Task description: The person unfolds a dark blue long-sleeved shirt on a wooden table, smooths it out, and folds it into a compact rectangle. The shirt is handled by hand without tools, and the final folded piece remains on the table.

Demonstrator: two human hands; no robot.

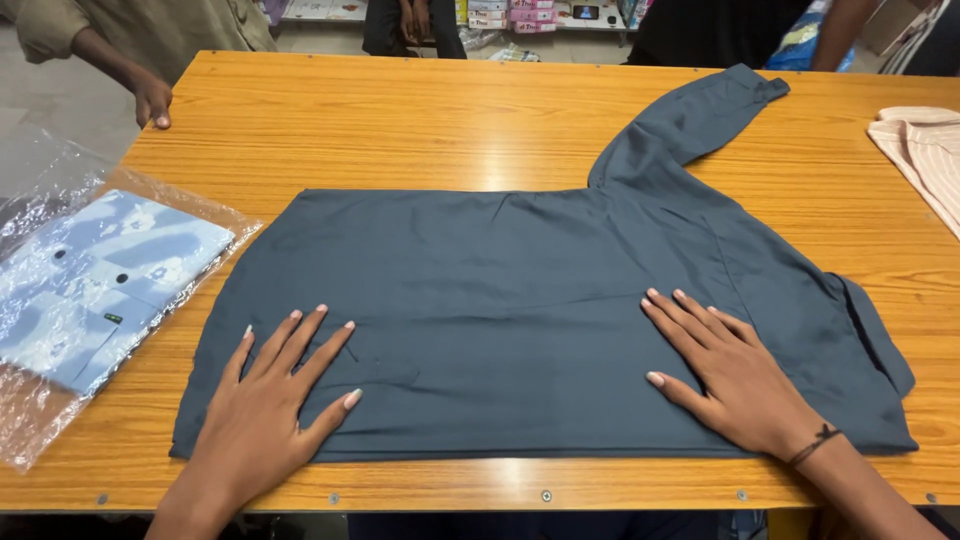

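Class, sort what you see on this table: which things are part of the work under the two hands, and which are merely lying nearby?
In the work:
dark grey shirt, spread flat
left hand, palm down on it
right hand, palm down on it

Lying about:
bagged light blue shirt, at the left
striped pale garment, at the right edge
another person's hand, resting on the wooden table

Left hand point(265, 405) and right hand point(735, 375) lie flat, palms down, fingers spread and extended forward; a thin dark band circles the right wrist.
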